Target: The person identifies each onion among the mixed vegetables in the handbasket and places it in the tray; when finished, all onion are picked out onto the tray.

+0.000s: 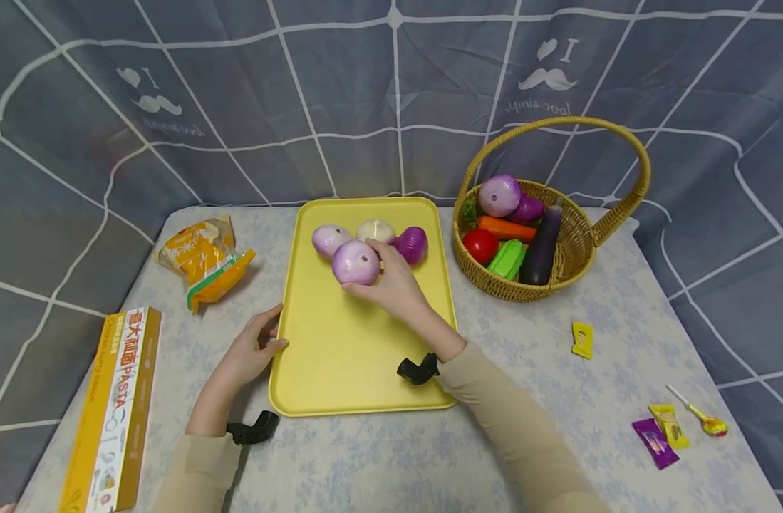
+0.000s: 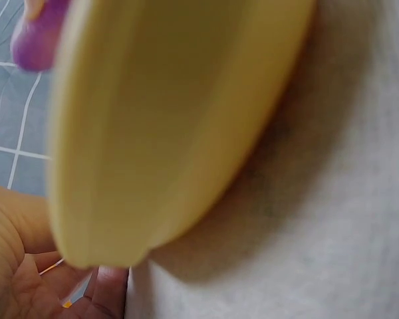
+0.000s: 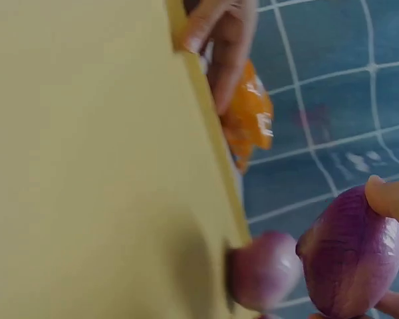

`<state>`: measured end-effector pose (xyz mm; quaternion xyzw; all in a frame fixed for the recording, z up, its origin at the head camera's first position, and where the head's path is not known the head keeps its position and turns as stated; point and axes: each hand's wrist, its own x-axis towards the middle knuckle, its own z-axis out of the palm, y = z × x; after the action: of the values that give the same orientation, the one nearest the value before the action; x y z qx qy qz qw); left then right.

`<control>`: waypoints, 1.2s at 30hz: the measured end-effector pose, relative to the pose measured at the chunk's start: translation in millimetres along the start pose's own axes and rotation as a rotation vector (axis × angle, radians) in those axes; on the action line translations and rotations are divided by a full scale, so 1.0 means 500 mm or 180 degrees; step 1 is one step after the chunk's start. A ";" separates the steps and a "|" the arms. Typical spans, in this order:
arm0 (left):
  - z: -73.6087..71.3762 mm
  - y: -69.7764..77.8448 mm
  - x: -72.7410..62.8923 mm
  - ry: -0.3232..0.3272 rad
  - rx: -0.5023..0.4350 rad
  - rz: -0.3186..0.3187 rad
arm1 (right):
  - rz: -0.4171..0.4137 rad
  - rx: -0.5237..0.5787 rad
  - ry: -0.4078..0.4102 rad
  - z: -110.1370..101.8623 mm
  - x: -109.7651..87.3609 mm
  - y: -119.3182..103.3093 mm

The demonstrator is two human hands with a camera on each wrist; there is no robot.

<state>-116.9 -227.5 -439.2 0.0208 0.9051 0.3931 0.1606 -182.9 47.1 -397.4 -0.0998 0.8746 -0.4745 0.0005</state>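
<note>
My right hand (image 1: 394, 280) grips a purple onion (image 1: 355, 263) over the upper part of the yellow tray (image 1: 353, 356). In the right wrist view the thumb and fingertips lie around this onion (image 3: 352, 256). Close behind it on the tray are a pale purple onion (image 1: 330, 240), a whitish round vegetable (image 1: 375, 230), partly hidden, and a dark purple ridged onion (image 1: 412, 244). At the tray's left rim my left hand (image 1: 253, 349) has relaxed fingers, with thumb and fingertips right at the edge. The left wrist view shows its palm beside the tray corner (image 2: 106, 246).
A wicker basket (image 1: 583, 235) at the right holds an onion, a carrot, a tomato, an eggplant and other vegetables. Left of the tray are an orange snack bag (image 1: 208, 256) and a pasta box (image 1: 112, 406). Wrapped candies (image 1: 582, 340) and a lollipop (image 1: 712, 425) lie at the right.
</note>
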 end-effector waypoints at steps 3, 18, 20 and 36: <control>0.002 0.001 0.002 0.0002 0.0007 -0.0021 | -0.0076 -0.0078 -0.0234 0.040 0.011 0.005; 0.004 -0.001 0.004 -0.0021 -0.0078 -0.0085 | 0.0071 -0.0447 -0.0793 0.103 0.034 0.016; 0.003 -0.002 0.004 -0.0023 -0.0073 -0.0087 | 0.0029 -0.0452 -0.0770 0.097 0.031 0.016; 0.001 -0.004 0.007 -0.0080 -0.0010 -0.0062 | 0.0047 0.0155 0.0968 -0.203 0.005 0.059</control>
<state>-120.1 -228.0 -441.8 0.0167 0.9026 0.3926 0.1758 -200.0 146.7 -365.6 -0.0202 0.8535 -0.5051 -0.1261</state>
